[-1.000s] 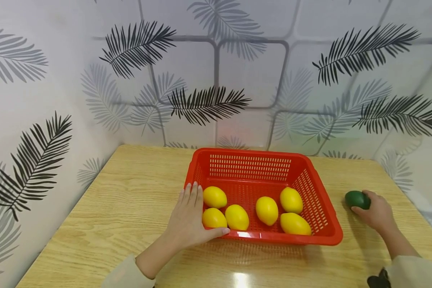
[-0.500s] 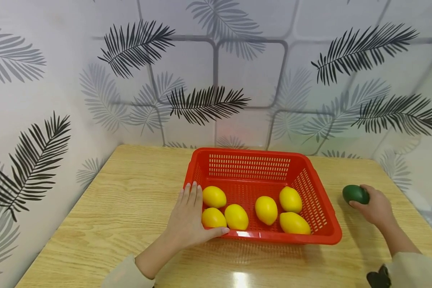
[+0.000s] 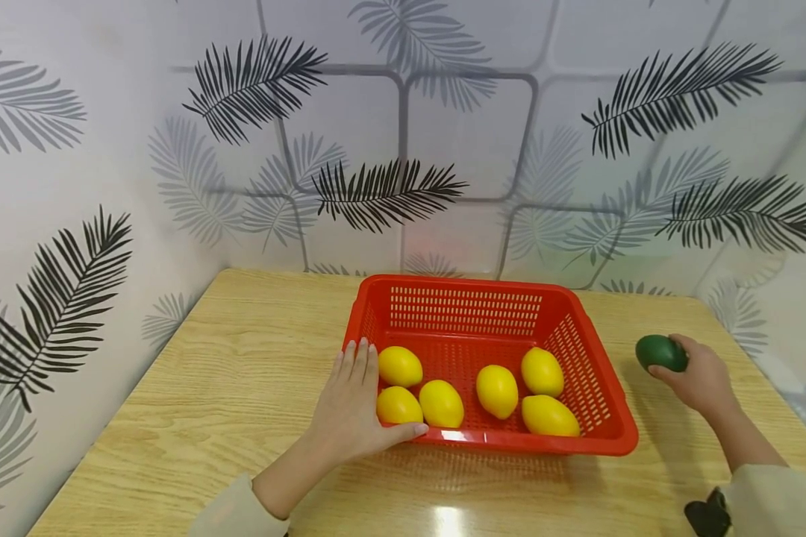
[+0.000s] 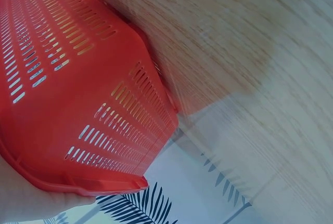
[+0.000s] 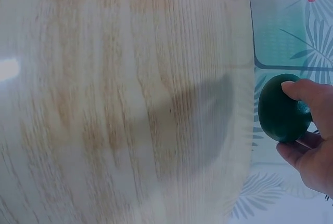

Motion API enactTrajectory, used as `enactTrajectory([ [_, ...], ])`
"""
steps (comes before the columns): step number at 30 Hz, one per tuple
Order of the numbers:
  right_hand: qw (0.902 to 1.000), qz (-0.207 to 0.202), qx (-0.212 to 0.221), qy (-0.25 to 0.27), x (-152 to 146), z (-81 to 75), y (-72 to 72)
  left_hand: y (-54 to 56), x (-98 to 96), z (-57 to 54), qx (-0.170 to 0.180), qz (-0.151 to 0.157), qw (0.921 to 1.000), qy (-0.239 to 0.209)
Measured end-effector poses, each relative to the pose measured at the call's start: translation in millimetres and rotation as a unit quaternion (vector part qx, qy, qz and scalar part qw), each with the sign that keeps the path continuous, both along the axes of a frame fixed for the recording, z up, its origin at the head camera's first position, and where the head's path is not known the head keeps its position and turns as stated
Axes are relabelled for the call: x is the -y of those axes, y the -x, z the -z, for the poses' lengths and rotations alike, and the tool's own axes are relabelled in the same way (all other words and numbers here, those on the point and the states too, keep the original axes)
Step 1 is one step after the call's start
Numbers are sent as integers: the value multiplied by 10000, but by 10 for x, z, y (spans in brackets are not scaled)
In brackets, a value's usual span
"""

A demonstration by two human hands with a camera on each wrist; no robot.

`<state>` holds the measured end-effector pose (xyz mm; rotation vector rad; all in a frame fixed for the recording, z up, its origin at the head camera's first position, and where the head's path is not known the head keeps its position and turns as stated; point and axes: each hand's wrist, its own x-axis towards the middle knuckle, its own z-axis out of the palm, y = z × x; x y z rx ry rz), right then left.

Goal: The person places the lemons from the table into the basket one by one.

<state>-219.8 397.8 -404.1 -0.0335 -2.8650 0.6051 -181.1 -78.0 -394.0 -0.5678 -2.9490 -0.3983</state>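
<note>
In the head view, my left hand [image 3: 349,414] rests on the near left corner of a red plastic basket [image 3: 483,440], fingers straight along the left rim and thumb along the front rim. Several yellow lemons [image 3: 497,391] lie inside, in a left and a right group. To the right of the basket, my right hand [image 3: 701,377] holds a smooth, dark green, egg-shaped fruit [image 3: 660,353] by its right end, raised over the table. From the right wrist view, thumb and fingers pinch the green fruit [image 5: 281,107]; its kind is not plain.
The basket stands on a wood-grain table [image 3: 228,358], its slotted side [image 4: 119,115] facing the left wrist camera. Behind the table's far edge rises a pale wall [image 3: 457,149] with a dark leaf print.
My right hand has lifted the green fruit a little and brought it slightly left, nearer the basket. The left hand, basket and lemons have stayed in place.
</note>
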Motion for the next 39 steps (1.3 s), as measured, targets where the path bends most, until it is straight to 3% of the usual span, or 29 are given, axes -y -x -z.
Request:
enactTrajectory([
  [12,9995,-80,-289,-35,58,-95,54,1,2,-16,44,-1,10000,-62],
  [28,9994,-125,-308,35,196,-248,116,5,-3,-21,44,39,10000,-68],
  [39,9977,-232,-628,89,306,-325,123,4,4,-10,-13,64,9999,-86],
])
